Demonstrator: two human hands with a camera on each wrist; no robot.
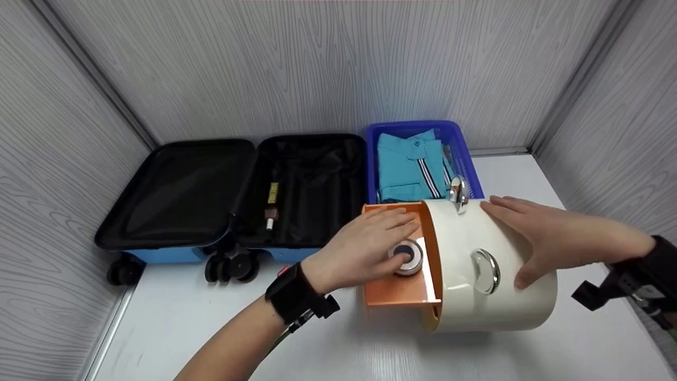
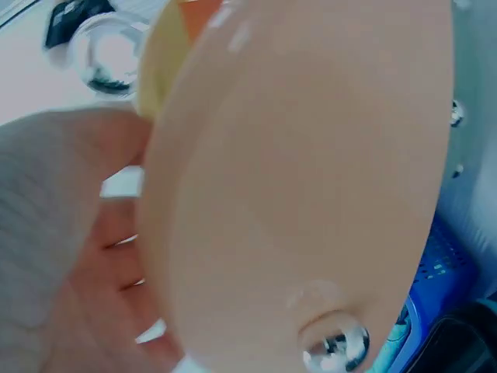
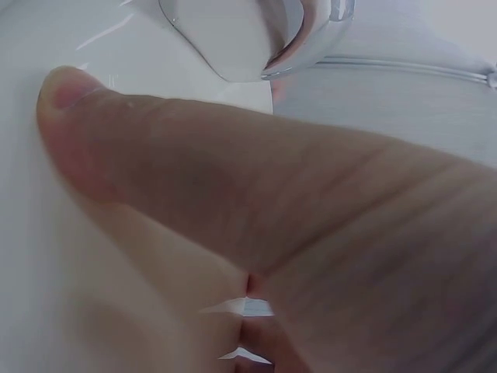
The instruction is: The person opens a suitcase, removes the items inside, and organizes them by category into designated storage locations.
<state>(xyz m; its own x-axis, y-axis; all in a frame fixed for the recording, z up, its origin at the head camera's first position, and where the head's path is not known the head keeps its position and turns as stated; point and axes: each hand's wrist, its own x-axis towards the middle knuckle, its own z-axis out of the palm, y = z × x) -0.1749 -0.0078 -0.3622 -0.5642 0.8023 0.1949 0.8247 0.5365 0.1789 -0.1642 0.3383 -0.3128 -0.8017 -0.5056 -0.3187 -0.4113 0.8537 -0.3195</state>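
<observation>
As R grip (image 1: 547, 235) touches cyl. (image 1: 510, 304), drawer (image 1: 389, 292) out

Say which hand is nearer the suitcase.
Left. The left hand is over the orange piece, right of the suitcase; the right hand is farther right, on the white drum.

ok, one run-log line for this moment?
left hand: at orange panel | right hand: rests on white cylinder | suitcase: open | blue basket: folded teal garment

No text can be read: the dark marks on the small yellow label (image 1: 273, 192) in the suitcase (image 1: 322, 203) are too small to make out, and so is the round badge (image 1: 417, 143) on the blue garment (image 1: 400, 172) in the basket (image 1: 466, 159).
</observation>
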